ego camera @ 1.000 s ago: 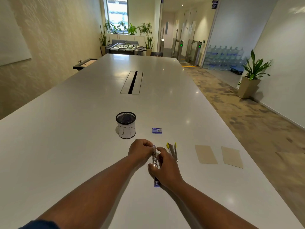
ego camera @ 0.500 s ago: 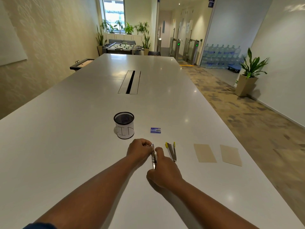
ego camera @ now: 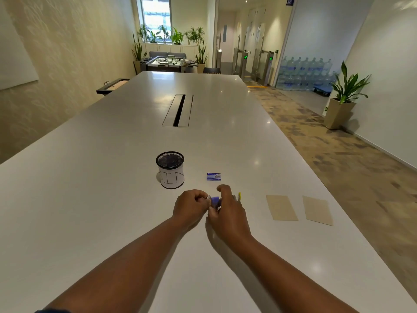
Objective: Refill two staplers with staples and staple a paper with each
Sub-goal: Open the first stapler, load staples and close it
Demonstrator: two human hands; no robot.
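Note:
A small purple stapler (ego camera: 214,201) is held between both hands just above the white table (ego camera: 112,177). My left hand (ego camera: 190,207) grips its left end. My right hand (ego camera: 228,213) closes over its right side, index finger lifted. Behind my right hand lies a yellow stapler (ego camera: 238,197), mostly hidden. A small blue staple box (ego camera: 213,176) sits on the table just beyond the hands. Two tan papers (ego camera: 281,207) (ego camera: 317,210) lie flat to the right.
A black mesh cup (ego camera: 170,170) with a white paper label stands left of the staple box. A cable slot (ego camera: 179,110) runs along the table's middle. The table's right edge drops to a carpeted walkway with a potted plant (ego camera: 345,96).
The purple stapler was lying open lengthwise under my hands; now it is folded up and lifted between both hands. My right hand has moved forward, covering more of the yellow stapler.

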